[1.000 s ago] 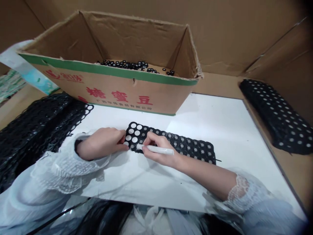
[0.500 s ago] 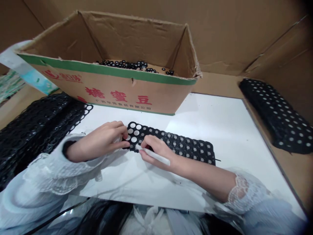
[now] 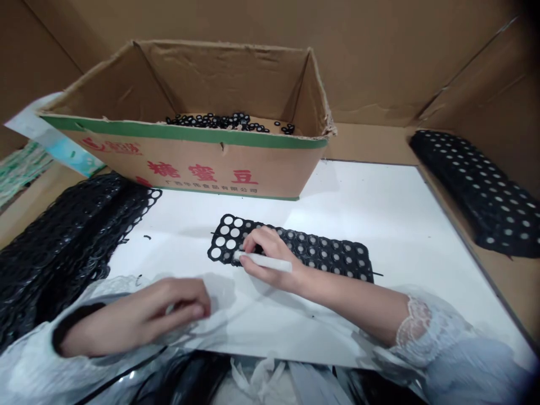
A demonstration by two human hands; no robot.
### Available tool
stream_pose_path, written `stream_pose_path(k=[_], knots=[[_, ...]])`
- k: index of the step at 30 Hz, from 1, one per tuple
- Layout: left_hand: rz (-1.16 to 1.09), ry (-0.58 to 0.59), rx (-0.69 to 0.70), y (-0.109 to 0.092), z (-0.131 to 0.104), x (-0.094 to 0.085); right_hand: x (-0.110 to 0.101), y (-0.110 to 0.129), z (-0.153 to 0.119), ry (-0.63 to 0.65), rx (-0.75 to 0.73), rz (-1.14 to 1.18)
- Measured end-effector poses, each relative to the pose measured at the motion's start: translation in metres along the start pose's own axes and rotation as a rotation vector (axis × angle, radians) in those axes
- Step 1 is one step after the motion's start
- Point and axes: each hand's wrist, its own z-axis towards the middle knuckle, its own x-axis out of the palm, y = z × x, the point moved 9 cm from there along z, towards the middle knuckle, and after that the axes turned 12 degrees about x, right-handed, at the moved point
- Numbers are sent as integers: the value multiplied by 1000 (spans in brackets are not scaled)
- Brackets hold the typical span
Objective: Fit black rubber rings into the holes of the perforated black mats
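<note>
The right hand point(image 3: 270, 260) grasps a white pen-like tool point(image 3: 272, 264), with its tip at the near left part of the black dotted sheet point(image 3: 330, 253), which lies in the middle of the white board point(image 3: 392, 205). The left hand point(image 3: 162, 306) is apart from this sheet, to the near left; its fingers are bent, and I cannot tell if they hold something. Farther stands a cardboard box point(image 3: 202, 154) with small black rings point(image 3: 219, 121) inside

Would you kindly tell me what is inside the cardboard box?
Many small black ring-shaped pieces lie inside the cardboard box. Its front wall hides the nearer part of the inside, so anything there cannot be seen.
</note>
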Motion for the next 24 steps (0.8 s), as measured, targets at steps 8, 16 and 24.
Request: stream_pose_path(k=[8, 16, 24], knots=[[691, -477, -203, 26, 34, -31, -1, 2, -3, -65, -24, -118], [566, -368, -214, 23, 46, -19, 7, 0, -1, -21, -32, -210], [482, -406, -179, 23, 46, -22, 9, -1, -1, 31, -27, -206]])
